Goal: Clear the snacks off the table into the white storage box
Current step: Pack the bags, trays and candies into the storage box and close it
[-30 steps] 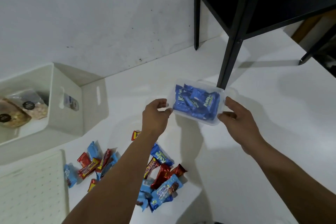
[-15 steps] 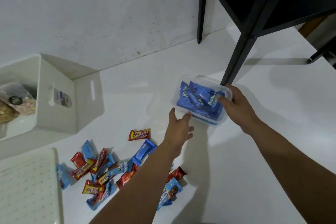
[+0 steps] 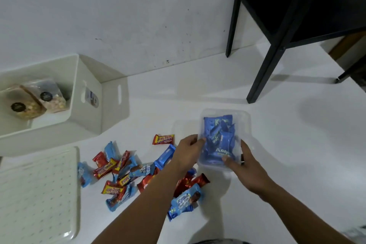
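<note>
Snacks in blue wrappers fill one clear plastic tub, too bunched to count, and both hands hold it just above the table toward its right half. The left hand grips the tub's left wall with its fingers curled against the side; the right hand clasps the near right corner, thumb pressed on the front wall. A clear lid lies flat on the table, touching the tub's left side.

Loose snacks are heaped on the table near its front edge, left of the tub and partly under the left forearm: roughly twenty small packets in blue, red and yellow wrappers, overlapping so an exact count cannot be made. One red-and-yellow bar lies apart behind the heap.

One white storage box stands open at the table's back left, against the wall, holding two clear bags with dark round labels. One white perforated lid lies flat at the front left corner. One black metal stand rises at the back right.
</note>
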